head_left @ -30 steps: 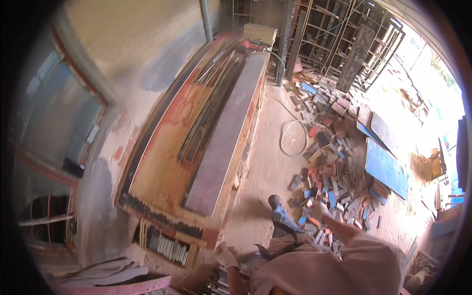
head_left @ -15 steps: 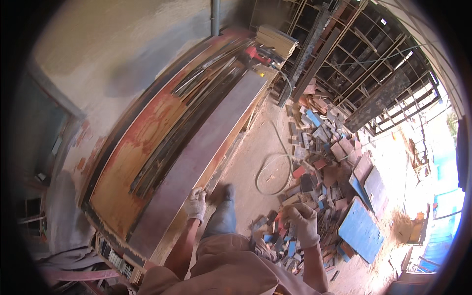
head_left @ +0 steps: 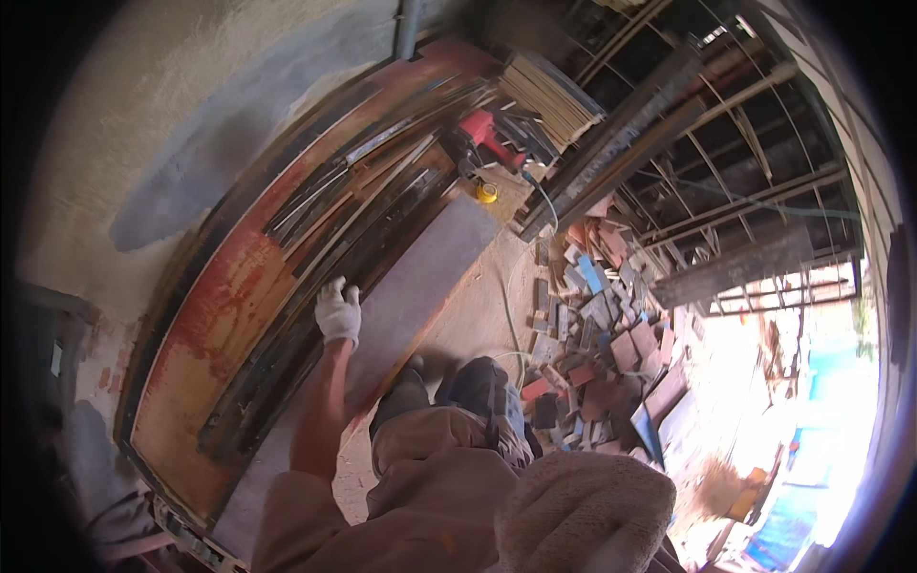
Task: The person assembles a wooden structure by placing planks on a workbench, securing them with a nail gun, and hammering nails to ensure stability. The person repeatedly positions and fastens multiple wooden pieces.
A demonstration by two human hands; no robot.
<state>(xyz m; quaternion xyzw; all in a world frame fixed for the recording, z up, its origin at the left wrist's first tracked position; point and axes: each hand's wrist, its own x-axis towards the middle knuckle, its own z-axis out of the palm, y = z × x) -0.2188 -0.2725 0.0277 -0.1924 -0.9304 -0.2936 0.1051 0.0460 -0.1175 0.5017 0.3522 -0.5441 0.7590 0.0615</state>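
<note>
My left hand (head_left: 339, 315), in a white work glove, is above the line where a long purplish-grey board (head_left: 430, 256) meets dark wooden strips (head_left: 272, 377). Its thumb and forefinger are apart, and nothing shows between them. Whether it touches the wood, I cannot tell. My right hand (head_left: 585, 511), also gloved, looms large and blurred at the lower edge, close to my chest. Its fingers do not show clearly. At the board's far end are a yellow tape measure (head_left: 486, 192) and a red power tool (head_left: 492, 138) with a hose.
A heap of wood offcuts (head_left: 597, 334) spreads over the floor to my right. Stacked boards (head_left: 549, 95) stand beyond the red tool. Dark beams (head_left: 611, 143) and metal framing fill the far right. A plastered wall (head_left: 191, 172) borders the bench on the left.
My left hand has left the board's near edge and moved farther across it toward the dark strips. My right hand has come from over the offcuts up close. The view has shifted forward.
</note>
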